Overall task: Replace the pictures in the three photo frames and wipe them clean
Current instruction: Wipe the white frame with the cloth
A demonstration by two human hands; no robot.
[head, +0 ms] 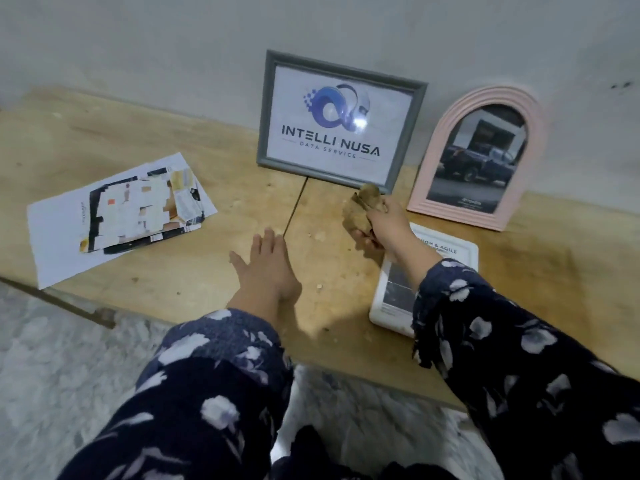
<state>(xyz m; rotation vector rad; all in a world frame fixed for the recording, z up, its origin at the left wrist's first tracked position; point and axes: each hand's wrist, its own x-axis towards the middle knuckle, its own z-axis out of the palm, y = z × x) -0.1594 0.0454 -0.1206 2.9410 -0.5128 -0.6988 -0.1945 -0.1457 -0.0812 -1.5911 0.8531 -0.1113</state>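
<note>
Right hand [388, 220] clenched around a crumpled brown cloth [362, 211], just below the grey frame [341, 121] leaning on the wall; left hand [268, 268] flat and open on the wooden table [173, 140], holding nothing. Pink arched frame [479, 157] stands to the right, white frame [450, 258] lies flat, partly hidden by the right sleeve [502, 344]. Loose pictures [121, 209] lie well to the left.

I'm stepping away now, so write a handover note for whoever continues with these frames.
Left hand: open, flat on the table, holding nothing.
Right hand: gripping a brown cloth just below the grey frame.
Grey frame and pink arched frame stand against the wall, pictures in.
White frame lies flat under the right forearm, picture in.
Loose prints lie far left.
Left: wiping, which I can't judge as finished; stand the white frame.
</note>
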